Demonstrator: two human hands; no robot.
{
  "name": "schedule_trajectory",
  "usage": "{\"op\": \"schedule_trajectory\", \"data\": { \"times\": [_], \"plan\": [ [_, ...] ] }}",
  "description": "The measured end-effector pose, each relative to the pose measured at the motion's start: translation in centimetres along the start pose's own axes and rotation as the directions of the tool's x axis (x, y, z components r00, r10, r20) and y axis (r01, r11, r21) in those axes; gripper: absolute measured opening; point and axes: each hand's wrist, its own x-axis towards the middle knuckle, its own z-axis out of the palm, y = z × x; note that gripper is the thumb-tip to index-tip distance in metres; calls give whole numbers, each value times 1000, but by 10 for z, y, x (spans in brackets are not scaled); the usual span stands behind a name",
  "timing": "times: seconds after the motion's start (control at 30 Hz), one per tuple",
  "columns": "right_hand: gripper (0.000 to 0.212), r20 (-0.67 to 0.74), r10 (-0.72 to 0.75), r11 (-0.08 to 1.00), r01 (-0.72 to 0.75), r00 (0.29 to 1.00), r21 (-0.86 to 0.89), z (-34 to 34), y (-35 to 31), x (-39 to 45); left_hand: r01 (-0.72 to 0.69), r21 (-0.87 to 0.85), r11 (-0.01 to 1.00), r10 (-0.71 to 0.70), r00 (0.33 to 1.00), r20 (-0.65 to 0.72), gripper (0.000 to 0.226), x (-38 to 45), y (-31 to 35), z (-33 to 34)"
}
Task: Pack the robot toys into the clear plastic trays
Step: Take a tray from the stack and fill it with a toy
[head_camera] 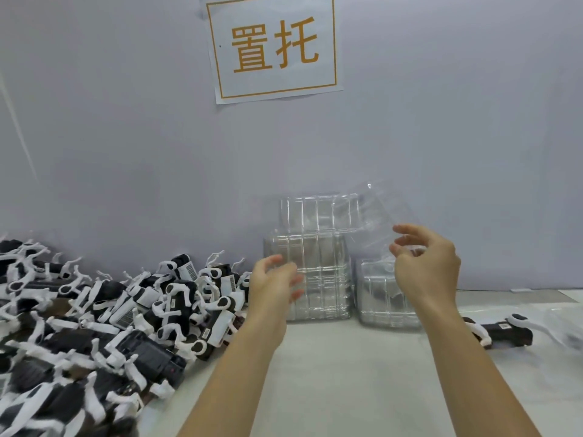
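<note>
Both my forearms reach out over the table [347, 389]. Robot toys [94, 326] heap at left, too many to count; one toy [501, 331] lies right. My left hand [271, 288] is spread, empty. My right hand [426, 266] pinches one clear tray [378, 212], lifted over three stacks [315, 279]. Flimsy plastic could slip or drag a second tray.

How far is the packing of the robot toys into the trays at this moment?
Early stage. Done: nothing clearly packed; whether the tray stacks against the wall hold toys cannot be told. In hand: the right hand pinches one clear tray lifted off the stacks; the left hand is open beside it. Left: the big toy pile and one lone toy on the table.
</note>
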Motion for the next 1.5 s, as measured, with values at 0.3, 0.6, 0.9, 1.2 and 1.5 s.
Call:
{"op": "schedule_trajectory", "data": {
  "times": [0.3, 0.6, 0.9, 1.2, 1.5],
  "plan": [
    [32, -118, -284, 957, 289, 952, 29, 7, -24, -9, -199, 401, 894, 229, 973, -27, 23, -1, -3, -35],
    [33, 571, -448, 890, 404, 688, 211, -7, -84, -24, 193, 919, 345, 141, 957, -254, 44, 9, 4, -97],
    [24, 859, 403, 648, 564, 316, -512, 8, -48, -33, 280, 956, 89, 273, 916, -294, 36, 7, -27, -98],
    [25, 843, 463, 632, 565, 275, -531, 12, -38, -32, 197, 911, 363, 339, 882, -326, 30, 7, -1, -91],
    [75, 856, 34, 892, 370, 517, -259, 50, -34, -55, 4, 808, 590, 242, 953, -181, 47, -3, 44, -66]
  ]
}}
